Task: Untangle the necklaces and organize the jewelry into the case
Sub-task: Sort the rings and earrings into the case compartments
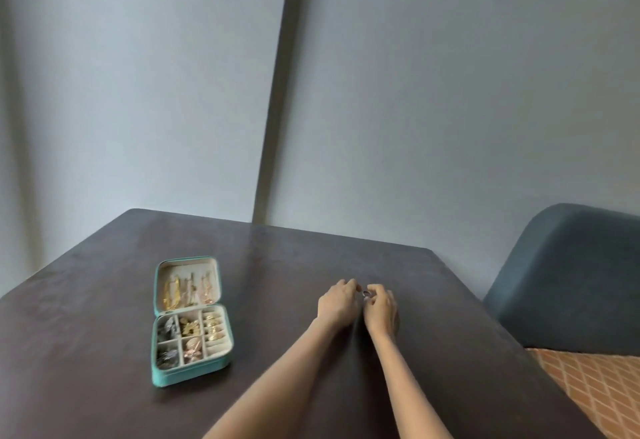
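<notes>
Ring (366, 295), small, metallic, pinched.

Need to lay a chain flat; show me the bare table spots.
Bare table lies between the open case and the left hand, and beyond both hands. Crowded only where left and right hand meet around a small piece.

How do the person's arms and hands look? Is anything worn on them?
Both forearms are bare, with no sleeves in view. No watch, bracelet or glove shows on the left hand or the right hand. The picture is too blurred to tell if any finger wears a ring.
</notes>
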`<state>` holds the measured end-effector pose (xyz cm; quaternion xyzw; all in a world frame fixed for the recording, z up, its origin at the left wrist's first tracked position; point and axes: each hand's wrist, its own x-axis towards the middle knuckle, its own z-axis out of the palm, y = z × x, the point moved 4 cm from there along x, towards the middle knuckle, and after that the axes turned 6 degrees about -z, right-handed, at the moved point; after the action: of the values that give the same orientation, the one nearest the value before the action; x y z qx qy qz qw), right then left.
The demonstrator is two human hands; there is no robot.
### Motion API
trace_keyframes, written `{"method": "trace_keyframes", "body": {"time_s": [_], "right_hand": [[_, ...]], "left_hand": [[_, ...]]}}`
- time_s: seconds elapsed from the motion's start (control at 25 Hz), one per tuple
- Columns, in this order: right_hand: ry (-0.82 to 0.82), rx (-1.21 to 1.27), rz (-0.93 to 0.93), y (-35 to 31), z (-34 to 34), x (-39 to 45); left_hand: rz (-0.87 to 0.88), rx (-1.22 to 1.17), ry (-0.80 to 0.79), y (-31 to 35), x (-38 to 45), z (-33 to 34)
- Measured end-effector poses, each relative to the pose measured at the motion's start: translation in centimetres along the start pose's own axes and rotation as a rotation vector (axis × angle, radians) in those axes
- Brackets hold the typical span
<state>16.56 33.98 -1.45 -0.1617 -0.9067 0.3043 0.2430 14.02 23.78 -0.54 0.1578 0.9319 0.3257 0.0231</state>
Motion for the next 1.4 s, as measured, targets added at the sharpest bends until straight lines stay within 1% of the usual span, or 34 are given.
{"method": "trace_keyframes", "body": {"time_s": [0.16,0.32,0.36,0.4,0.48,0.52,0.6,0.64,0.68,0.76,0.84,0.92,0.96,1.04,1.08,1.16,1.2,1.28,1.4], "right_hand": [[-0.038,-0.144,0.010,0.6,0.4,2.0],[-0.141,-0.282,-0.018,0.8,0.9,2.4],[-0.168,-0.223,-0.009,1.1,1.0,2.3],[-0.202,-0.068,0.013,1.2,1.0,2.2],[-0.294,0.351,0.062,1.4,0.8,1.8],[-0.333,0.520,0.088,1.3,0.3,1.4],[-0.372,0.810,0.134,0.8,-0.5,0.8],[-0.399,0.902,0.148,0.5,-0.6,0.5],[-0.418,0.937,0.157,0.3,-0.2,0.4],[-0.432,0.938,0.162,-0.7,0.5,-0.3],[-0.372,0.949,0.154,-1.5,1.0,-1.0],[-0.282,0.898,0.080,-1.9,0.9,-1.3],[-0.277,0.829,0.020,-2.3,0.8,-1.5],[-0.312,0.734,-0.078,-3.5,0.9,-2.4],[-0.313,0.735,-0.104,-4.3,0.9,-3.0],[-0.290,0.804,-0.120,-6.4,1.0,-4.1],[-0.285,0.848,-0.125,-7.6,1.1,-4.6],[-0.314,0.904,-0.156,-10.0,1.7,-5.6],[-0.441,0.853,-0.261,-13.6,3.0,-7.8]], "left_hand": [[-0.008,0.071,-0.037,-0.4,1.9,0.5],[-0.016,-0.013,-0.018,-0.9,2.7,0.1],[-0.017,-0.059,0.001,-1.0,2.7,0.0],[-0.017,-0.124,0.023,-1.1,2.6,-0.1],[0.015,-0.273,0.082,-1.3,2.0,-0.4],[0.049,-0.325,0.102,-1.2,1.7,-0.6],[0.106,-0.355,0.085,-1.5,1.3,-1.2],[0.120,-0.345,0.058,-1.7,1.2,-1.5],[0.124,-0.337,0.039,-1.8,1.1,-1.7],[0.104,-0.376,0.054,-2.5,0.5,-2.6],[0.097,-0.469,0.067,-3.2,-0.2,-3.1],[0.104,-0.610,0.065,-3.9,-0.9,-3.8],[0.107,-0.683,0.049,-4.3,-1.3,-4.5],[0.133,-0.782,-0.025,-5.1,-2.2,-6.1],[0.148,-0.805,-0.080,-5.6,-2.8,-7.1],[0.193,-0.802,-0.193,-6.6,-3.9,-9.2],[0.217,-0.789,-0.218,-7.2,-4.4,-10.3],[0.233,-0.784,-0.210,-8.5,-5.5,-12.6],[0.182,-0.821,-0.193,-12.0,-7.9,-15.1]]}}
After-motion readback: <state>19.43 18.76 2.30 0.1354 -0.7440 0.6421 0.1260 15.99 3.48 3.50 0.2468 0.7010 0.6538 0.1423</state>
